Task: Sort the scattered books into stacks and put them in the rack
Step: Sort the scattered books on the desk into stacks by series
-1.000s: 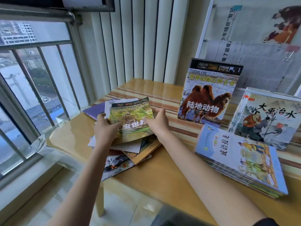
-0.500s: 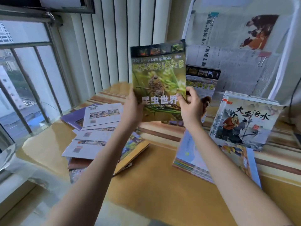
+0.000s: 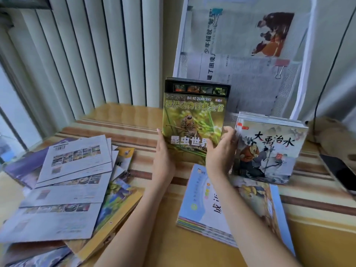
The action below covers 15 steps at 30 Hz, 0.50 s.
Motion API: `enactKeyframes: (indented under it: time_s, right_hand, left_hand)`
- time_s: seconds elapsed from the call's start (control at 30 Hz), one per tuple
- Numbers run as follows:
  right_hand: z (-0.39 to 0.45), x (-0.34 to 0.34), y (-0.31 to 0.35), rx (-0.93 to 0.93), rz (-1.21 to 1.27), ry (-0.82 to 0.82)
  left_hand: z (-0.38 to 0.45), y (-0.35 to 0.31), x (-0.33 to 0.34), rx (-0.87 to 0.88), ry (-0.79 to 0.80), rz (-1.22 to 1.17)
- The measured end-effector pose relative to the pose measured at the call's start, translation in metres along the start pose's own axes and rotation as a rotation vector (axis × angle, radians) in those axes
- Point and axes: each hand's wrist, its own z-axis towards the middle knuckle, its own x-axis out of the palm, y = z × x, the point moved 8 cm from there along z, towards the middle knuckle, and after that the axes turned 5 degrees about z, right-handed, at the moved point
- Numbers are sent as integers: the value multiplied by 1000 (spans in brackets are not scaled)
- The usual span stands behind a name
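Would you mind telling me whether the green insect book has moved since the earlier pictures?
Yes. The green insect book left the scattered pile and now stands upright to the right, beside the upright picture book.

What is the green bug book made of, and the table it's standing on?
The green insect book, held by the left hand and right hand, looks like paper with a glossy printed cover; light glints off it. The table looks like varnished wood, or a wood-look laminate: striped grain, shiny reflections.

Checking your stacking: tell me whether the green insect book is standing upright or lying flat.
Upright. The green insect book stands with its cover facing the camera, left hand and right hand gripping its lower edges, in front of another standing book.
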Motion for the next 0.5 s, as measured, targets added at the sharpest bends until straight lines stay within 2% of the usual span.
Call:
enactKeyframes:
  time_s: [0.1, 0.27, 0.37, 0.5]
  right_hand:
    - [-3, -8, 10, -48, -121, -77]
    - [-8, 13, 18, -239, -121, 112]
    - [-10, 12, 23, -291, -119, 104]
    - [-16, 8, 37, -405, -122, 95]
  left_hand:
    - [4, 3, 3, -11, 11, -21]
    - [-1, -5, 1, 5, -1, 46]
    - [-10, -12, -3, 8, -40, 154]
    - [-24, -24, -24, -17, -13, 163]
